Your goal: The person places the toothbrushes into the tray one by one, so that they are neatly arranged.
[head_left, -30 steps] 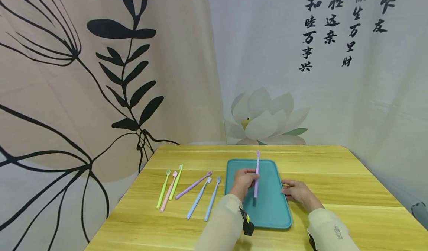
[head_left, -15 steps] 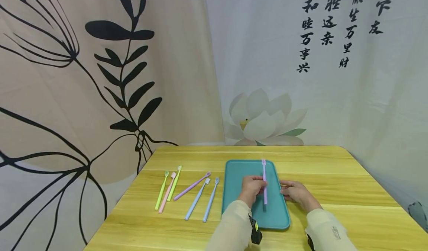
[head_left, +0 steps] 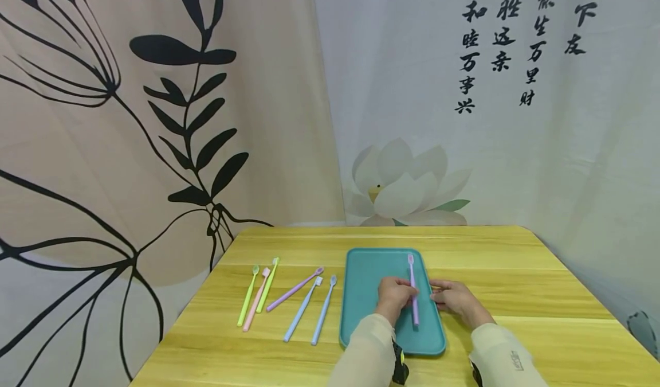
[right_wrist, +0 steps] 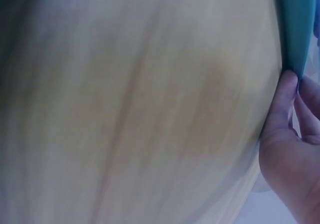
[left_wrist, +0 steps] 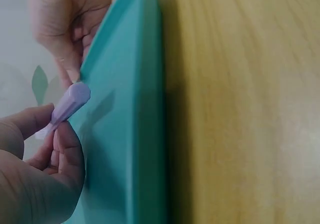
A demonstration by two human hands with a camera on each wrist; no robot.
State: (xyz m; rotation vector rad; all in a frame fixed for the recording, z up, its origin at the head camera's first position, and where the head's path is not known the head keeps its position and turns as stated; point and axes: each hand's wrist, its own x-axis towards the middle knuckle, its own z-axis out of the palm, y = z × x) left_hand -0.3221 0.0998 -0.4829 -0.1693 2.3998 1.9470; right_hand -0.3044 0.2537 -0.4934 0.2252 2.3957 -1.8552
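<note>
My left hand (head_left: pixel 393 298) pinches a purple toothbrush (head_left: pixel 415 313) between thumb and fingers, over the right part of a teal tray (head_left: pixel 368 266). The brush head points to the far side. In the left wrist view the handle end of the toothbrush (left_wrist: pixel 75 97) juts from the fingertips, and its shadow falls on the tray. At the tray's right side, my right hand (head_left: pixel 456 301) holds the rim. The right wrist view shows the thumb and fingers of the right hand (right_wrist: pixel 290 151) on either side of the tray edge (right_wrist: pixel 296 28).
Left of the tray, several toothbrushes lie on the wooden table (head_left: pixel 515 278): two green, a pink toothbrush (head_left: pixel 256 301), another purple toothbrush (head_left: pixel 294 289), and two blue, the nearer being a blue toothbrush (head_left: pixel 323 311). A printed curtain (head_left: pixel 289 117) hangs behind the table.
My left hand has carried the purple toothbrush rightward and nearer to me, lower over the tray's right part. The right hand stays at the tray's rim.
</note>
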